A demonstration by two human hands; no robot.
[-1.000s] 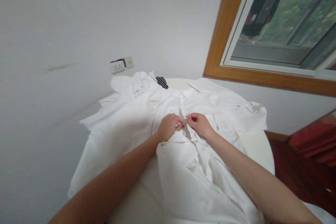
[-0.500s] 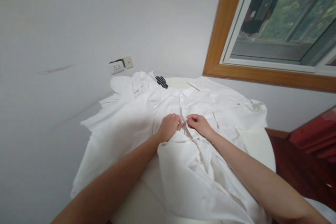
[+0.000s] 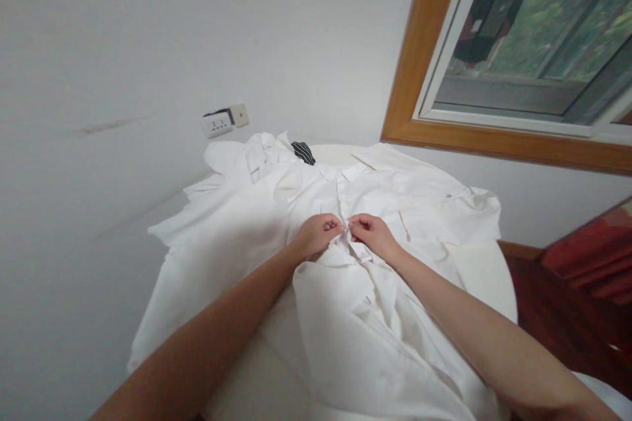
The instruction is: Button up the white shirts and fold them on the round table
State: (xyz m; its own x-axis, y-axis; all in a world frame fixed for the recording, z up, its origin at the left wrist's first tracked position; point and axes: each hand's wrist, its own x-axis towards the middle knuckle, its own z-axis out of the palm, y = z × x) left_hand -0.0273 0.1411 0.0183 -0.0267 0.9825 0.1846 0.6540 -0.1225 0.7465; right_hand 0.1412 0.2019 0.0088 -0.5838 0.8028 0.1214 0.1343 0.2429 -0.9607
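A white shirt lies spread out, its collar toward the wall and its lower part bunched toward me. Both hands meet at the front opening, midway down the shirt. My left hand pinches the left edge of the opening with thumb and forefinger. Just across from it, my right hand pinches the other edge. The fingertips almost touch; any button between them is too small to make out.
The round cream table stands against the white wall. More white cloth is heaped on the left, with a black striped cloth behind. A wall socket, a wood-framed window and a red curtain surround it.
My left hand has turned and its thumb and fingertips have come up to the edge of the opening beside the right fingertips. The right hand has barely moved.
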